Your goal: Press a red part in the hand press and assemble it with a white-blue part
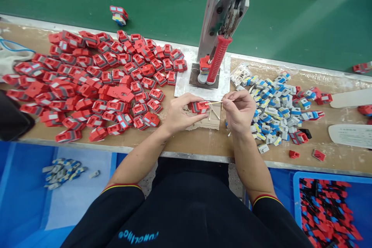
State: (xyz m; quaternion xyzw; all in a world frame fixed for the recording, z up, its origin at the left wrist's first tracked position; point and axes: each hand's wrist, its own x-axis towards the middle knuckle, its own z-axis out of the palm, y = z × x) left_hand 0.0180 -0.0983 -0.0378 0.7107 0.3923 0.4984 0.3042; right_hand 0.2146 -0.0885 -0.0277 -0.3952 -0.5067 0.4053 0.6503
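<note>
A small red and grey plastic toy part (pixel 198 107) is gripped between the thumb and fingers of my left hand (pixel 181 112). In my right hand (pixel 240 110) I pinch a thin cotton swab (pixel 216 102), its tip reaching the right end of the red part. Below them, several loose swabs (pixel 214 113) lie on a piece of cardboard (pixel 207 124). Just beyond my hands stands a hand press with a red grip (pixel 219 60); a red part (pixel 205 63) sits at its base.
A broad heap of red and grey parts (pixel 95 81) covers the bench on the left. To the right are a pile of white, blue and yellow pieces (pixel 273 104) and a bag of swabs (pixel 240 73). Blue bins (pixel 296 201) stand below the bench edge. A green surface (pixel 162 4) runs behind.
</note>
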